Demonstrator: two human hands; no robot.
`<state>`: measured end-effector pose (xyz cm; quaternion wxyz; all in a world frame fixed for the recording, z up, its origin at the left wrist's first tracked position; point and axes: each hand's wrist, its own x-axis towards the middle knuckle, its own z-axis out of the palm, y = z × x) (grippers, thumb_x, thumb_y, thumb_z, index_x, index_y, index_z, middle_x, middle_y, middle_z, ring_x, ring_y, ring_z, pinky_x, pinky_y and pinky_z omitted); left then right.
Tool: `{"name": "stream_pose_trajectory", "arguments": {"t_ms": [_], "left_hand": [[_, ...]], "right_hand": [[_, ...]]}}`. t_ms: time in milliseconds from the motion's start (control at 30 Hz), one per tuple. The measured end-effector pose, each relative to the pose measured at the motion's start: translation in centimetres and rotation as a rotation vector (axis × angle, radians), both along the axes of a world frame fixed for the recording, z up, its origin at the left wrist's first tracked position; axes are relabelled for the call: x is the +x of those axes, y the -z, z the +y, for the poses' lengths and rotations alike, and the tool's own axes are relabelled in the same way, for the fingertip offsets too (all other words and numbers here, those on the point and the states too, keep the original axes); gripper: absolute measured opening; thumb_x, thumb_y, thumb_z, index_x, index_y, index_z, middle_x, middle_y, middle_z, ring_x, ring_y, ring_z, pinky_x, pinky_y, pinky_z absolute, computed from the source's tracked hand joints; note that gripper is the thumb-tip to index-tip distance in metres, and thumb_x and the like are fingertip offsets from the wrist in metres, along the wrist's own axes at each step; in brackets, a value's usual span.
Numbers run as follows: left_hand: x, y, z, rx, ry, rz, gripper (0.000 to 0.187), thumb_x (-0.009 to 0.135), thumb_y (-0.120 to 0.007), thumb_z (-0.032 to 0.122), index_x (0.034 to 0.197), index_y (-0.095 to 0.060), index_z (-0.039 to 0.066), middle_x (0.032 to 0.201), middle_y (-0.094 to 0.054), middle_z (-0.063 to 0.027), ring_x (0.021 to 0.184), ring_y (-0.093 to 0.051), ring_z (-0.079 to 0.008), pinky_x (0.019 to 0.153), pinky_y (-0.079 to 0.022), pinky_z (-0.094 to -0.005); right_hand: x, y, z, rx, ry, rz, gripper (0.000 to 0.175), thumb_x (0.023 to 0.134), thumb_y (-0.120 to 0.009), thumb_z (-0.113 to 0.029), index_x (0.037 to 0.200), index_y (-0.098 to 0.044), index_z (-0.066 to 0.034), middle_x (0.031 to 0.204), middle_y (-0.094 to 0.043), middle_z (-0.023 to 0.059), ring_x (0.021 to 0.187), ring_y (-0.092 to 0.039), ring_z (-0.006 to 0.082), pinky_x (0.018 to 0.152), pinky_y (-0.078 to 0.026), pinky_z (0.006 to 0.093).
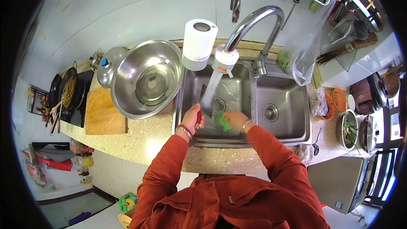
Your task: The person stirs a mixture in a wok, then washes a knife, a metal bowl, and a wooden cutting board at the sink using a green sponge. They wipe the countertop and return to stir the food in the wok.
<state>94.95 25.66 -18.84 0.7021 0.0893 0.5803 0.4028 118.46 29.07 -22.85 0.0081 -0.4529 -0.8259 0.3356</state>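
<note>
My left hand [190, 120] grips the red handle of a kitchen knife [207, 109] over the large left basin of a steel double sink [238, 95]. Its broad blade lies under a stream of water from the white filter head on the chrome faucet [243, 27]. A crumpled green cloth or scrubber [223, 122] is in my right hand [236, 120], just right of the blade. That hand is blurred, and whether the green thing touches the blade cannot be made out.
A large steel bowl [127, 84] stands left of the sink, beside a wooden cutting board [105, 111]. A wok of food [70, 90] sits on the stove farther left. Scissors [316, 143] and a bowl of green vegetables [349, 130] lie to the right.
</note>
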Motion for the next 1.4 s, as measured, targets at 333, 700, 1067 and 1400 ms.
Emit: {"name": "stream_pose_trajectory", "arguments": {"t_ms": [333, 700, 1067, 1400], "left_hand": [[5.0, -0.9, 3.0, 0.217, 0.164, 0.338, 0.067, 0.095, -0.045, 0.019, 0.152, -0.011, 0.008, 0.066, -0.057, -0.0106, 0.051, -0.057, -0.023, 0.041, -0.045, -0.0369], [8.5, -5.8, -7.5, 0.804, 0.538, 0.652, 0.101, 0.089, -0.067, 0.022, 0.153, 0.009, 0.006, 0.099, -0.068, -0.0171, 0.085, -0.067, -0.0294, 0.084, -0.051, -0.0379], [-5.2, -8.9, -9.0, 0.246, -0.245, -0.018, 0.077, 0.091, -0.06, 0.054, 0.141, -0.033, 0.003, 0.094, -0.065, -0.0106, 0.083, -0.065, -0.0187, 0.065, -0.048, -0.0248], [-12.5, -5.6, -6.2, 0.317, -0.671, -0.116, 0.099, 0.08, -0.078, 0.045, 0.143, -0.015, 0.002, 0.119, -0.051, -0.0244, 0.108, -0.058, -0.0362, 0.086, -0.057, -0.0371]], "right_hand": [[-0.8, -6.7, -2.9, -0.761, 0.615, 0.65, 0.052, 0.098, -0.052, -0.047, 0.13, -0.053, -0.0063, 0.093, -0.07, 0.0082, 0.082, -0.069, 0.0189, 0.08, -0.052, 0.0347], [-2.0, -6.2, -4.8, -1.092, 0.708, 1.125, 0.056, 0.094, -0.055, -0.016, 0.14, -0.032, 0.0061, 0.095, -0.066, 0.0137, 0.084, -0.066, 0.0215, 0.072, -0.054, 0.0337], [14.7, -15.5, -12.0, 0.503, -0.019, -0.253, 0.049, 0.095, -0.052, -0.04, 0.14, -0.043, -0.0214, 0.076, -0.067, 0.0082, 0.055, -0.062, 0.0237, 0.049, -0.052, 0.0374], [35.9, -14.5, -18.8, 0.596, 0.5, -0.508, 0.035, 0.091, -0.061, -0.04, 0.124, -0.064, -0.0294, 0.067, -0.06, 0.0031, 0.059, -0.062, 0.0222, 0.053, -0.051, 0.0366]]}}
